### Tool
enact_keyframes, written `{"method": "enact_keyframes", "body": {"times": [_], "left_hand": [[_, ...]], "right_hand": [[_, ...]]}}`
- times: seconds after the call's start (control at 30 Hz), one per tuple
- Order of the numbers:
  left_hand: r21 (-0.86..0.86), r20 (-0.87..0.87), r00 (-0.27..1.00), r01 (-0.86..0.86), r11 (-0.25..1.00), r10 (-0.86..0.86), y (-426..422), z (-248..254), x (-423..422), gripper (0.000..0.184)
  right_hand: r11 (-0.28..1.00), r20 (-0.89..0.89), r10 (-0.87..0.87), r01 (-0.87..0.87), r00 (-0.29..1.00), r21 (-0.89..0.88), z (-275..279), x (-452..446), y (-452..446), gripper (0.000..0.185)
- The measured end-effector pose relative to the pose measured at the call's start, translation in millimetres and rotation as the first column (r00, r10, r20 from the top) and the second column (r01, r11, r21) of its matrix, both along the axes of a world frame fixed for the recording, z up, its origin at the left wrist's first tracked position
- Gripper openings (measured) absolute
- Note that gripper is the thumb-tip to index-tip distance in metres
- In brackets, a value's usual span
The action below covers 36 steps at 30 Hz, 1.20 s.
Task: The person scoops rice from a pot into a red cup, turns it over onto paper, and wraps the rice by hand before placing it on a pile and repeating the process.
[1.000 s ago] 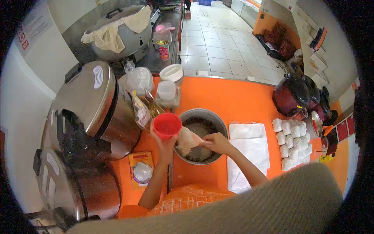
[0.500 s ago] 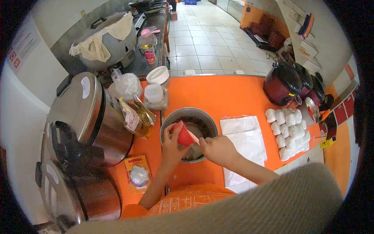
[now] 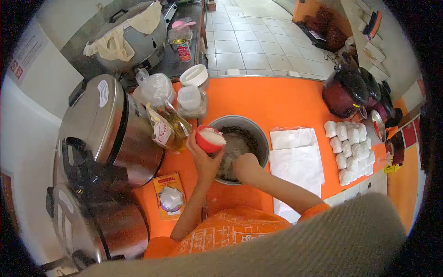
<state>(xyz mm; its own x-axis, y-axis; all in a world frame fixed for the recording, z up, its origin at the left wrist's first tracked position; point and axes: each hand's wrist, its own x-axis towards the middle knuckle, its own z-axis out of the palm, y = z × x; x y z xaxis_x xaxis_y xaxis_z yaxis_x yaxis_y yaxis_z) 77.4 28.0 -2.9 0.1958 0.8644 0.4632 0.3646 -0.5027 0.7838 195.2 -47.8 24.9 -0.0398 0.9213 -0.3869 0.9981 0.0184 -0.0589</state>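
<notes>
My left hand [image 3: 204,159] grips a small red bowl [image 3: 206,145] filled with white rice [image 3: 213,135], tilted over the left rim of a deep metal pot [image 3: 261,134]. Down inside the pot, my right hand [image 3: 248,167] is closed with its knuckles up; whatever it holds is hidden beneath it. Dark residue lines the pot's wall, and a pale layer shows at the bottom. White paper sheets [image 3: 295,159] lie just right of the pot.
Several white wrapped bundles [image 3: 353,150] sit at the right, before dark red rice cookers [image 3: 344,94]. Large steel cookers [image 3: 106,134] crowd the left. Near the pot are an oil pouch [image 3: 166,129], plastic tubs [image 3: 191,99] and an orange box [image 3: 169,196].
My right hand has moved from beside the bowl down into the pot. The red bowl has turned so its rice faces up. The view has shifted slightly.
</notes>
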Motion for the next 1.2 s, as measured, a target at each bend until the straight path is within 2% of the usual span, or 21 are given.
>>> {"method": "enact_keyframes", "body": {"times": [0.07, 0.17, 0.27, 0.37, 0.47, 0.57, 0.67, 0.73, 0.77, 0.8, 0.87, 0.9, 0.97, 1.0, 1.1, 1.2], "left_hand": [[-0.030, 0.067, 0.997, -0.024, 0.999, 0.026, 1, -1, -2, 0.095], [-0.039, 0.232, 0.972, -0.023, 0.999, 0.031, 9, -28, -7, 0.094], [-0.193, 0.483, 0.875, 0.075, 0.978, 0.028, 3, -13, -6, 0.094], [-0.246, 0.662, 0.749, 0.168, 0.954, 0.039, 5, -21, -6, 0.093], [-0.348, 0.695, 0.718, 0.381, 0.856, -0.037, 15, -11, -27, 0.092], [-0.283, 0.685, 0.716, 0.432, 0.856, -0.134, 31, -26, -44, 0.092], [-0.102, 0.540, 0.756, 0.495, 0.863, -0.370, 18, 9, -55, 0.088], [-0.130, 0.209, 0.880, 0.457, 0.880, -0.426, 10, 24, -57, 0.085], [-0.143, 0.031, 0.902, 0.431, 0.891, -0.431, 6, 27, -57, 0.084], [-0.108, -0.010, 0.909, 0.414, 0.904, -0.417, 0, 18, -47, 0.081], [-0.027, -0.119, 0.915, 0.384, 0.923, -0.385, -15, 32, -28, 0.082], [0.019, -0.171, 0.915, 0.373, 0.928, -0.365, -19, 38, -20, 0.082], [0.028, -0.145, 0.932, 0.339, 0.940, -0.332, -21, 37, -13, 0.085], [0.044, -0.128, 0.932, 0.348, 0.937, -0.340, -21, 39, -10, 0.085], [-0.030, -0.162, 0.917, 0.366, 0.930, -0.366, -27, 47, -10, 0.085], [-0.047, -0.227, 0.891, 0.393, 0.918, -0.393, -24, 52, -11, 0.084]], "right_hand": [[1.000, -0.175, -0.002, 0.005, 0.985, 0.020, -4, -11, 12, 0.022], [0.989, -0.280, -0.115, 0.136, 0.953, 0.057, -15, -9, 39, 0.029], [0.985, -0.400, -0.169, 0.171, 0.901, -0.031, -36, 19, 50, 0.039], [0.973, -0.508, -0.198, 0.230, 0.838, 0.001, -71, 43, 36, 0.042], [0.963, -0.764, -0.093, 0.251, 0.639, 0.093, -62, 57, 15, 0.038], [0.950, -0.766, -0.236, 0.308, 0.598, -0.053, -12, 64, -3, 0.038], [0.897, -0.743, -0.256, 0.438, 0.618, 0.055, 23, 71, -24, 0.037], [0.846, -0.576, -0.207, 0.440, 0.791, 0.301, 45, 64, -35, 0.035], [0.813, -0.475, -0.196, 0.413, 0.858, 0.411, 51, 58, -39, 0.034], [0.821, -0.353, -0.205, 0.357, 0.913, 0.445, 53, 47, -42, 0.030], [0.836, -0.095, -0.214, 0.232, 0.972, 0.497, 52, 23, -47, 0.023], [0.816, -0.005, -0.137, 0.116, 0.991, 0.566, 49, 17, -53, 0.019], [0.738, 0.194, -0.010, -0.124, 0.981, 0.664, 45, 9, -64, 0.010], [0.749, 0.248, 0.018, -0.177, 0.969, 0.638, 49, 6, -67, 0.007], [0.753, 0.294, 0.065, -0.240, 0.954, 0.613, 53, 3, -75, 0.007], [0.720, 0.130, 0.133, -0.186, 0.983, 0.669, 49, 11, -81, 0.009]]}}
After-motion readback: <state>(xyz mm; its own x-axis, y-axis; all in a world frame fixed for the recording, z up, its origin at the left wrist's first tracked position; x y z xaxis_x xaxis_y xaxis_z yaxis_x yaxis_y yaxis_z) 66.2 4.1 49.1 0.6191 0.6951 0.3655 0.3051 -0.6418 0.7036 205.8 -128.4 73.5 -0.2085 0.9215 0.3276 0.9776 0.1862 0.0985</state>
